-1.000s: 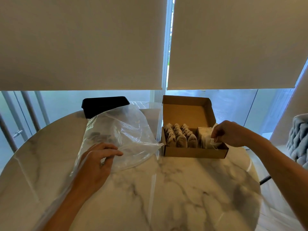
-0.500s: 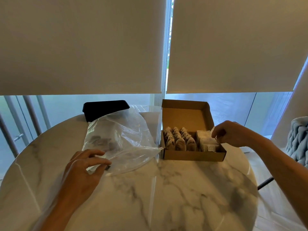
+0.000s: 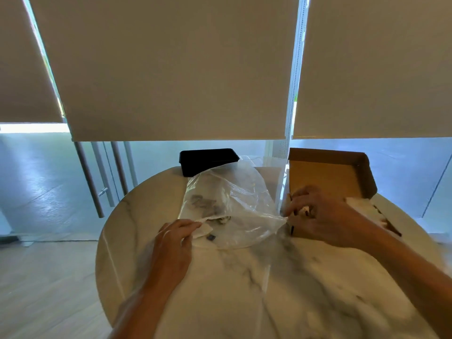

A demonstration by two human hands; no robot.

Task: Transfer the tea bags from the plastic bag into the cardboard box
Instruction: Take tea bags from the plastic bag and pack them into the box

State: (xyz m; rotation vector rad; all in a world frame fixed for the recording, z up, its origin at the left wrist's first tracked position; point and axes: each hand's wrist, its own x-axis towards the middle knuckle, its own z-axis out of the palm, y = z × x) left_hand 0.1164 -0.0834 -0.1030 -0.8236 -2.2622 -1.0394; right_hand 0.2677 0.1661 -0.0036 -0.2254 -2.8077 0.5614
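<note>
Crumpling clear plastic bag (image 3: 234,204), dark tea bags (image 3: 204,206) inside.

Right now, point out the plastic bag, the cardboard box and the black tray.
plastic bag (image 3: 241,204): head view, on its clear upper side.
cardboard box (image 3: 325,174): head view, on the inside of its raised lid.
black tray (image 3: 208,160): head view, on its near wall.

Clear, crumpled plastic bag (image 3: 232,204) lying on its side, a few dark tea bags (image 3: 204,205) inside; brown cardboard box (image 3: 327,177) just beside it, lid upright, white packets (image 3: 364,207) within.
</note>
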